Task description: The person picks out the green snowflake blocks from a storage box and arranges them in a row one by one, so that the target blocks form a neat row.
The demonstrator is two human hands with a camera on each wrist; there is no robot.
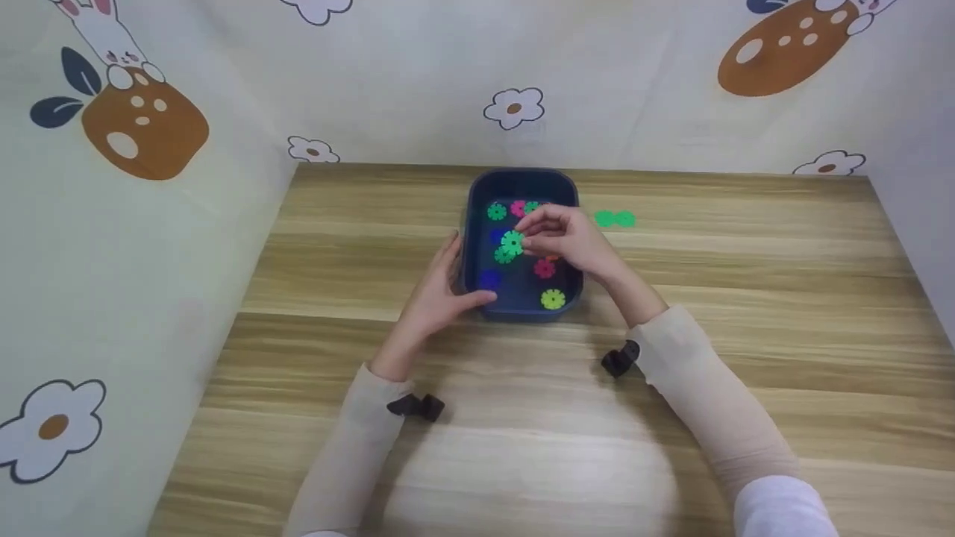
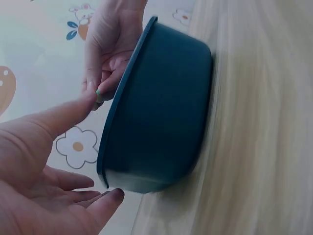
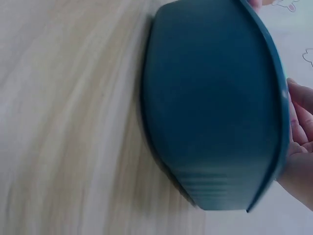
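A dark blue plastic basin [image 1: 522, 312] stands on the table with several small notched discs in it. Above its inside, my right hand [image 1: 571, 239] pinches a bright green notched disc [image 1: 512, 242] between thumb and fingertips. Beneath that lie other discs, among them a yellow disc [image 1: 553, 299], a red disc [image 1: 545, 268] and a green disc [image 1: 496, 212]. My left hand [image 1: 435, 298] is at the basin's left side, fingers loosely extended and thumb reaching over the rim. In the left wrist view, the basin wall [image 2: 161, 103] hides the discs inside.
Two joined green discs [image 1: 615, 218] lie on the wooden table [image 1: 358, 246] to the right of the basin. A patterned cloth wall [image 1: 418, 89] rises behind the table and along its left side. Black wrist cameras are strapped to both sleeves.
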